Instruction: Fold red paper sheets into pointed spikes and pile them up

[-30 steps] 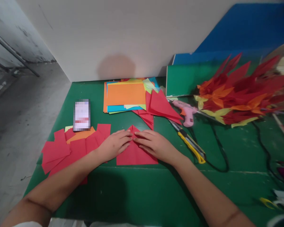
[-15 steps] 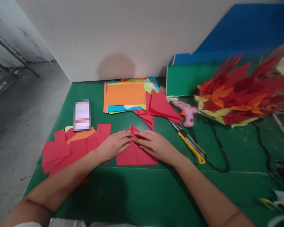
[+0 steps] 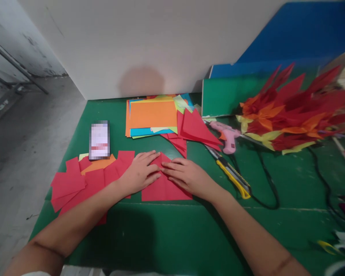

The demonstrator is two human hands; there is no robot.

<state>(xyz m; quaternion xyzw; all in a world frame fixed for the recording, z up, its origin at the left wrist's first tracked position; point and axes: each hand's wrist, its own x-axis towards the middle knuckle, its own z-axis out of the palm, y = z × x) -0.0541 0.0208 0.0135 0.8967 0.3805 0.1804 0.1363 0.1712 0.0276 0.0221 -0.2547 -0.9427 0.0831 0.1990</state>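
A red sheet of paper (image 3: 162, 191) lies on the green table (image 3: 189, 237), its far part folded to a point with a crease up the middle. My left hand (image 3: 142, 172) rests on the fold's left side, fingers stretched out and a little apart. On the right side, my right hand (image 3: 191, 176) presses down with its fingers extended toward the centre crease. Both hands are open, and their fingertips nearly meet at that crease. Loose red paper pieces (image 3: 69, 186) lie partly under my left forearm.
A phone (image 3: 99, 140) stands beyond the red pieces. Behind the sheet are a stack of coloured paper (image 3: 152, 115) and folded red pieces (image 3: 197, 128). To the right lie a pink glue gun (image 3: 228, 136), a yellow box cutter (image 3: 232, 178), a black cord (image 3: 274, 191) and red-orange paper flowers (image 3: 293, 119).
The fingers of my left hand have spread, the upper ones shifting slightly toward the paper's far tip. My right hand stays nearly in place on the sheet.
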